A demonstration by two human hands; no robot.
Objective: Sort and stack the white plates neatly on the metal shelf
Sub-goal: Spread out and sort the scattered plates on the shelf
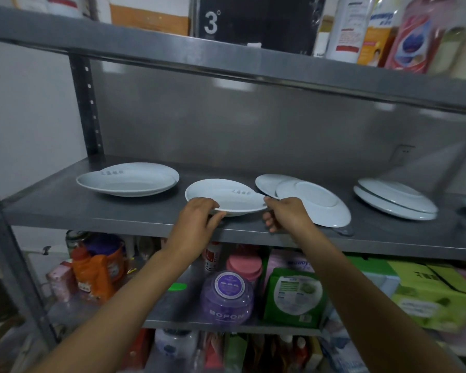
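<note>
Plate [224,196] apparently between both hands' fingers [216,217]

Above, far: we see a black box with a white "3" [256,20] and a tall white plastic bottle [347,25].
Below, near: we see an orange detergent jug [94,275], a purple lidded jar [227,297] and a green packet [293,297].

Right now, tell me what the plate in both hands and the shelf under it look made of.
Held plate: looks like glazed ceramic or porcelain, though melamine is possible; smooth white gloss, thin rim, grey printed characters. Shelf: sheet metal, probably stainless or galvanised steel; dull grey brushed surface with soft reflections and a folded front edge.
</note>
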